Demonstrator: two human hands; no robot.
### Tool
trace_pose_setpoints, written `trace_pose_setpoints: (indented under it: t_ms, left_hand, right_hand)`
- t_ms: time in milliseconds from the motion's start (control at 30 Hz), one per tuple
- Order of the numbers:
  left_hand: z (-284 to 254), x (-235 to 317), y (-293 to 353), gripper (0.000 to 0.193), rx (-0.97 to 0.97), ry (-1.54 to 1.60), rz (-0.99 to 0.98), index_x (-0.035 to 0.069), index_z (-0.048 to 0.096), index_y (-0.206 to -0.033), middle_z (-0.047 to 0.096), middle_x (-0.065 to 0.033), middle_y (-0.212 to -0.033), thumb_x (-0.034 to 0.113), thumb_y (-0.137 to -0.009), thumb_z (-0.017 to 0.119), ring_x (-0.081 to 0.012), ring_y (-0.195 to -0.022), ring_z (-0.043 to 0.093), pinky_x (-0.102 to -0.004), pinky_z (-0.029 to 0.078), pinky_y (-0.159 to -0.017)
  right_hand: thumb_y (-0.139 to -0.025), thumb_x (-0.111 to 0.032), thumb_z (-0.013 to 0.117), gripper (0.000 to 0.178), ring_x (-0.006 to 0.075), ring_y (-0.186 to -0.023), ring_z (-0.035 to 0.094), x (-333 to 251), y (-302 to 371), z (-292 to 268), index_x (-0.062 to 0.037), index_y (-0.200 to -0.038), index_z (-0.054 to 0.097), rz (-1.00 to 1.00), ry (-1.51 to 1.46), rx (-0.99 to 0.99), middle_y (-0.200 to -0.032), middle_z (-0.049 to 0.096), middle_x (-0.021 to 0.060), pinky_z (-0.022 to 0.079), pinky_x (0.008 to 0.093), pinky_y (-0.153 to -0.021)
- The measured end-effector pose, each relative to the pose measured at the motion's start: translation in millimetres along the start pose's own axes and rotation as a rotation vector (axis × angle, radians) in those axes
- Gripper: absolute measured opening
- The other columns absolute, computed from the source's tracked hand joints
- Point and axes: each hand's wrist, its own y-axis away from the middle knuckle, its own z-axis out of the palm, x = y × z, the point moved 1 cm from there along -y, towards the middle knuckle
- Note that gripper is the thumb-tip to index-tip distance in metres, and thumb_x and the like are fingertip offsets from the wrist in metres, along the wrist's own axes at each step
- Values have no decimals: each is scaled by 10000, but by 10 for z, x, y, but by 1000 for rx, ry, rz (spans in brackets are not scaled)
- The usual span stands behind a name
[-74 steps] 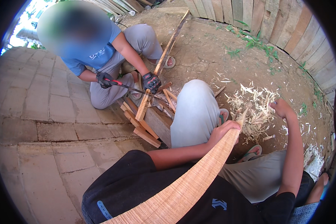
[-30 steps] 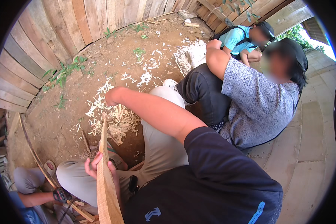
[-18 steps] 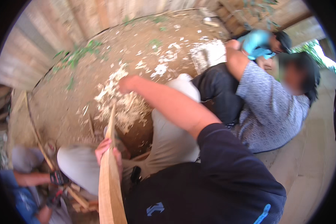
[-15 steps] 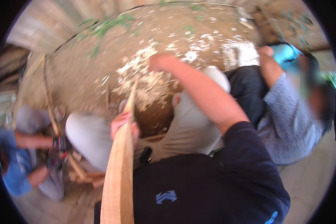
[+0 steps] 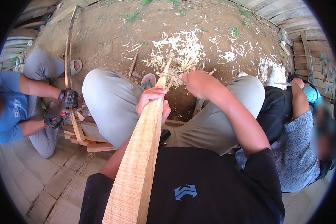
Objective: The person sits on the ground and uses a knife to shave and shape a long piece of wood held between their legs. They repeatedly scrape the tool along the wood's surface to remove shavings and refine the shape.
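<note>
The piece of wood point(image 5: 138, 164) is on the near side of the shavings point(image 5: 184, 48), its tip pointing toward them. This end is already narrowed to a point; the near end is broad, with straight edges. How much shaping is left, I cannot tell. The left hand point(image 5: 153, 100) grasps the wood below its tip; the right hand point(image 5: 199, 84) is clenched around a thin tool point(image 5: 172, 75), handle hidden. The wood's face shows fine cross lines; the shavings are thin, pale strips.
</note>
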Motion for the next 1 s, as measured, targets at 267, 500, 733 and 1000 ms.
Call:
trace_pose_setpoints:
  t_ms: [267,500,733,1000]
  left_hand:
    - [-29,36,-4,274,37,-8,28,15,590,-1023,715,-159,-1022,-63,-780,690,-301,-1028,703,-418,545,-972]
    - [-46,5,40,282,67,22,1,10,589,-1027,709,-156,-1027,-65,-775,691,-298,-1036,702,-418,544,-977]
    - [-41,9,25,296,64,40,-8,9,590,-1037,706,-158,-1040,-70,-768,686,-307,-1044,701,-422,542,-980]
    - [-45,6,56,316,90,41,-27,21,601,-1036,718,-144,-1033,-67,-746,691,-303,-1049,703,-410,542,-975]
  right_hand:
    - [-1130,-375,326,637,498,-878,686,-23,-61,220,94,-865,666,-54,93,-16,-827,678,323,531,575,-835]
    - [-1117,-399,326,620,476,-1033,692,83,-283,338,67,-1004,719,-3,125,-57,-1028,724,297,541,545,-922]
    - [-1118,-380,322,598,478,-1047,688,34,-375,236,83,-1067,696,73,117,-143,-1099,711,302,542,547,-921]
    - [-1122,-423,330,617,446,-1150,665,602,-1087,129,90,-1172,668,-46,433,-200,-1199,684,306,517,528,-997]
